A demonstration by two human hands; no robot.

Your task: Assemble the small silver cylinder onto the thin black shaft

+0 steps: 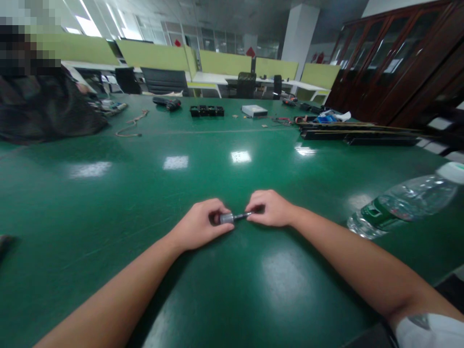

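Observation:
Just above the green table (203,290), my two hands meet at a small tool-like piece. It has a short, shiny grey cylinder (226,218) at its left end and a thin dark rod (239,216) running right. My left hand (203,224) pinches the cylinder between thumb and fingers. The rod's far tip lies between the thumb and fingertips of my right hand (270,209). Fingers partly cover both ends, so its exact kind cannot be made out.
A clear plastic bottle (402,205) lies tilted by my right forearm. Farther back are black square parts (206,111), a white box (254,111), a cord (130,128) and long dark strips (362,133). Another person in dark clothing (47,106) is at the left edge.

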